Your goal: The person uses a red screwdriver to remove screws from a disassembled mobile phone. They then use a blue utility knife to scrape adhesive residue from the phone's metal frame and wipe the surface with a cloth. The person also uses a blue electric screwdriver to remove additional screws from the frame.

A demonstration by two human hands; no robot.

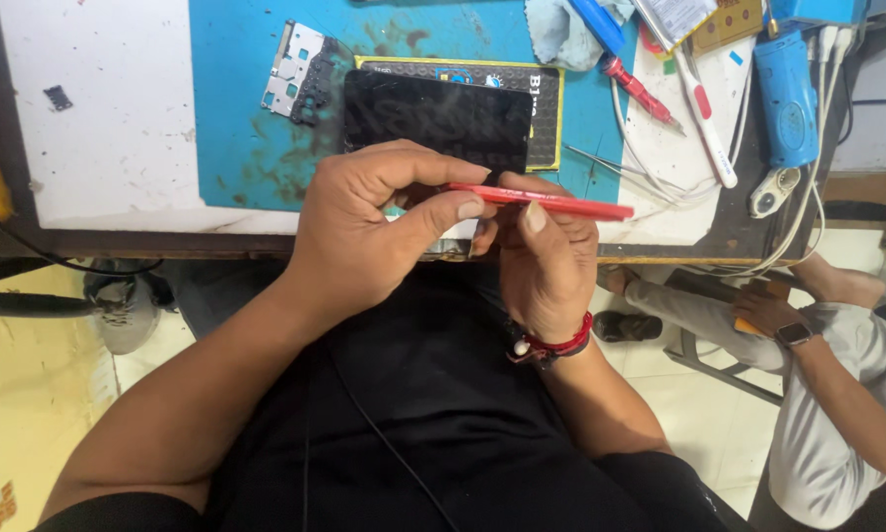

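Two hands on one thin red plastic pry stick (pixel 546 202): left hand (pixel 364 232) fingers and right hand (pixel 542 261) fingers pinching it, just below black phone screen (pixel 433 118). Light, bendy, best gripped mid-shaft.

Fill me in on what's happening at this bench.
A person seated at a workbench holds a thin red plastic tool in both hands: the left hand pinches its near end, and the right hand grips it further along. Beneath the hands sits a small device, mostly hidden. Just beyond lies a flat black panel on a blue work mat, beside a silver metal frame part. A blue handheld tool rests at the right. Another person sits lower right.
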